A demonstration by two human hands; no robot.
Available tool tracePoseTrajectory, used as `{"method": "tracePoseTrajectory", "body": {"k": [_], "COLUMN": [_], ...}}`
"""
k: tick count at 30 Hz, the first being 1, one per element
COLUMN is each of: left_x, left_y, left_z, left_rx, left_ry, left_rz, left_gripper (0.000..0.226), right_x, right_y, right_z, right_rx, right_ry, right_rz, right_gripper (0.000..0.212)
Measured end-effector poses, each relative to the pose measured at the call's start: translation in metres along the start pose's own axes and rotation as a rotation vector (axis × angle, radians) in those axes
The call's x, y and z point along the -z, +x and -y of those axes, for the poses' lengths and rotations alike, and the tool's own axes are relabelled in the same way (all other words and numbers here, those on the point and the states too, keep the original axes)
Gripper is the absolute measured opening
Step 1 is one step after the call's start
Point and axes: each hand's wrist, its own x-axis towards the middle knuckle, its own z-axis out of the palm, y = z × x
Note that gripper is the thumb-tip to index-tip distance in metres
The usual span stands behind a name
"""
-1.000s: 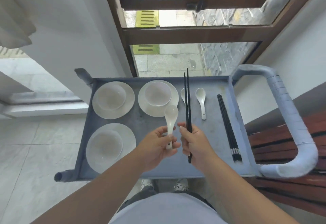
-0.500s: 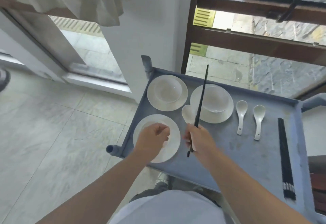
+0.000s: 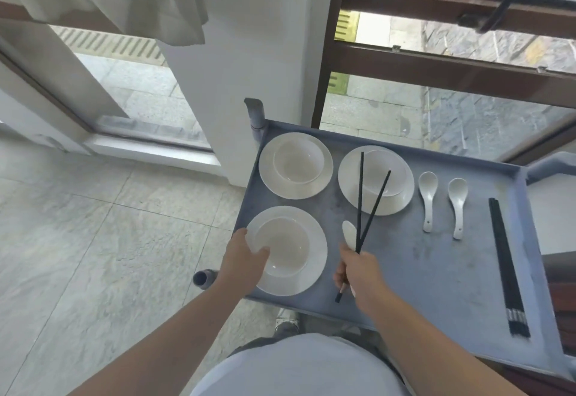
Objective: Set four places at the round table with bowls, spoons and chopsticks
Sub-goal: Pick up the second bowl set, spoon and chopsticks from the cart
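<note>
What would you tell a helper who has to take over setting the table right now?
Left hand: gripping the near bowl and its plate at their left edge, thumb over the bowl's rim.
Right hand: holding a white spoon and a pair of black chopsticks, splayed apart.
On the cart tray: two more bowls on plates, two spoons, and a bundle of chopsticks at the right.
Done: one spoon and one chopstick pair picked up.
Left: lift this bowl, carry the set to the table, then the other places. The table is not in view.
</note>
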Motion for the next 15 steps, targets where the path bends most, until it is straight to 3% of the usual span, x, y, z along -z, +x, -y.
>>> {"method": "tracePoseTrajectory", "body": {"k": [7,15], "left_x": [0.001,0.000], "left_y": [0.014,0.018], "left_z": [-0.009,-0.016], "left_rx": [0.015,0.087], "left_ry": [0.125,0.135], "left_rz": [0.110,0.186], "left_gripper": [0.042,0.052], "right_x": [-0.008,-0.005], "right_y": [0.005,0.000], "right_z": [-0.005,-0.003], "right_rx": [0.050,0.092], "right_ry": [-0.220,-0.355], "right_rz": [-0.174,-0.062], "right_gripper": [0.022,0.020]}}
